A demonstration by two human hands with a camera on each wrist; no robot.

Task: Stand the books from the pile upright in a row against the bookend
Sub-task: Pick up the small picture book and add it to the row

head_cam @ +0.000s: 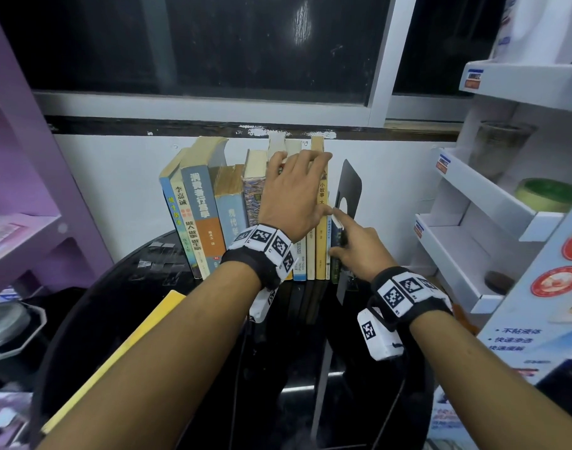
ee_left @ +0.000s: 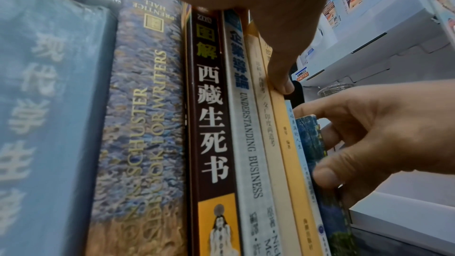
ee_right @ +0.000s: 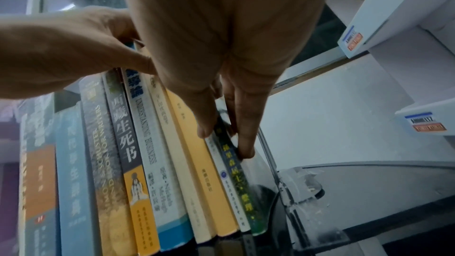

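A row of upright books (head_cam: 213,216) stands on the black table (head_cam: 294,378), closed on the right by a black metal bookend (head_cam: 349,183). My left hand (head_cam: 313,183) lies flat on the spines, fingers reaching the top edges and thumb (ee_left: 283,85) pressing a yellow spine (head_cam: 322,248). My right hand (head_cam: 338,233) pinches a thin blue-green book (head_cam: 335,271), upright between the last book of the row and the bookend. The right wrist view has thumb and forefinger (ee_right: 246,153) on either side of that book (ee_right: 236,182). A yellow book (head_cam: 122,349) lies flat under my left forearm.
White display shelves (head_cam: 472,222) holding small items stand close on the right of the bookend. On the left is a purple shelf unit (head_cam: 34,190), with a dark container (head_cam: 8,326) below it. A white wall and a window sill run behind the books.
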